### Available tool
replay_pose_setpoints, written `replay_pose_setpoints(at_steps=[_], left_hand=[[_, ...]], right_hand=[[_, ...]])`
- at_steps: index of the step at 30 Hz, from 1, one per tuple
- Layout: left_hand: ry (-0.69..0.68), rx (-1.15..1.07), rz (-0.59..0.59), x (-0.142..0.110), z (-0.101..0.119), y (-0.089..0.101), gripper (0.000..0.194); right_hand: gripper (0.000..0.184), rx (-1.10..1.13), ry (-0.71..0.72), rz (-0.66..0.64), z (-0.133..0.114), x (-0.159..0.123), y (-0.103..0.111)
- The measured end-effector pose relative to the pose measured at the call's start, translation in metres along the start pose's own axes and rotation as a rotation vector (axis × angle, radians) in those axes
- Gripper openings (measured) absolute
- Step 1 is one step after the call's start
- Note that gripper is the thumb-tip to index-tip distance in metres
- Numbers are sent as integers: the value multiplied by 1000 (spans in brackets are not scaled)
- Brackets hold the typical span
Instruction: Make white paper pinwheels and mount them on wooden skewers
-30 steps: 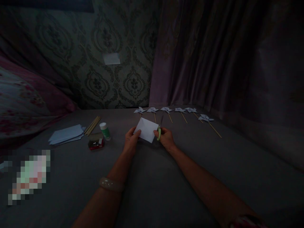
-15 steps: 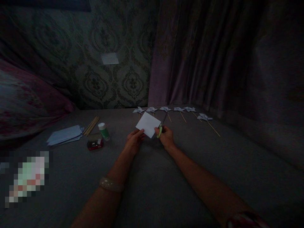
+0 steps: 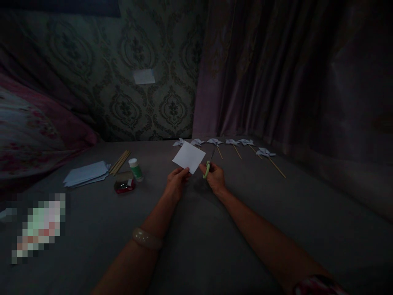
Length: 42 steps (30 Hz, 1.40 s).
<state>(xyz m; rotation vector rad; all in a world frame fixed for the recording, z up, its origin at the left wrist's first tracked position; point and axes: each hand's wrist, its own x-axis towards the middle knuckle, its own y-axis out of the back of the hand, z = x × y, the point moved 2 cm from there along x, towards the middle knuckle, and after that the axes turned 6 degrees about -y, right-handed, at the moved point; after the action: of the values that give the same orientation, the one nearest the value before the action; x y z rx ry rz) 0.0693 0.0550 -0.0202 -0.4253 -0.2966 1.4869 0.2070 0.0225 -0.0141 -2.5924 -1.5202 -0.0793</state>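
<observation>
My left hand (image 3: 177, 180) pinches a square sheet of white paper (image 3: 188, 156) by its lower corner, thumb on top. The sheet is tilted, with one corner pointing toward me. Just right of it, my right hand (image 3: 216, 179) is closed around the green handles of a pair of scissors (image 3: 207, 169). Their dark blades point up and away from me, apart from the paper. Beyond the hands lie several white paper pinwheels (image 3: 215, 142) on thin wooden sticks. The sheet partly covers the leftmost ones.
On the grey surface (image 3: 196, 237) to the left are a stack of white paper (image 3: 87, 174), a bundle of wooden sticks (image 3: 120, 162), a white-capped green glue stick (image 3: 136, 169) and a small open red box (image 3: 124, 186). Curtains (image 3: 233, 73) hang at the right.
The paper has moved up and away from my right thumb. My left hand has shifted right to the sheet's near corner. The right hand still grips the scissors in nearly the same spot.
</observation>
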Motion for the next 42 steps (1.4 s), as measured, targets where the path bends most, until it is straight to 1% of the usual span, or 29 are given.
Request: replay_pose_setpoints(at_steps=[1, 3, 5, 7, 8, 11, 13, 15, 18, 22, 27, 32, 38, 42], left_hand=[[-30, -30, 24, 0, 4, 1, 25], [-85, -91, 56, 0, 13, 4, 29], [-124, -146, 74, -1, 22, 7, 32], [-143, -191, 79, -2, 28, 8, 33], [-147, -210, 82, -3, 29, 8, 34], [-153, -234, 84, -5, 30, 7, 34], [-157, -230, 79, -6, 29, 6, 32], [-164, -223, 75, -8, 28, 4, 30], [-167, -212, 77, -10, 27, 3, 29], [-178, -198, 52, -10, 26, 3, 28], [-163, -180, 44, -9, 24, 4, 29], [-164, -175, 30, -8, 24, 4, 30], [-165, -158, 31, -8, 23, 5, 30], [-169, -159, 38, -7, 21, 5, 31]], right_hand=[[38, -51, -10, -31, 0, -1, -1], [41, -171, -29, -138, -1, -6, -4], [42, -290, -35, -285, -1, -13, -9], [41, -408, -10, -431, -2, -22, -15], [39, -470, 11, -483, -3, -26, -18], [34, -644, 73, -566, -4, -37, -24], [32, -707, 86, -580, -4, -39, -25], [33, -719, 85, -581, -3, -39, -25], [35, -690, 84, -564, 0, -36, -24], [37, -657, 78, -528, 0, -34, -23], [38, -582, 86, -540, -4, -35, -22], [39, -553, 74, -529, -5, -36, -21], [41, -557, 76, -522, -4, -35, -22], [41, -580, 77, -489, -4, -34, -21]])
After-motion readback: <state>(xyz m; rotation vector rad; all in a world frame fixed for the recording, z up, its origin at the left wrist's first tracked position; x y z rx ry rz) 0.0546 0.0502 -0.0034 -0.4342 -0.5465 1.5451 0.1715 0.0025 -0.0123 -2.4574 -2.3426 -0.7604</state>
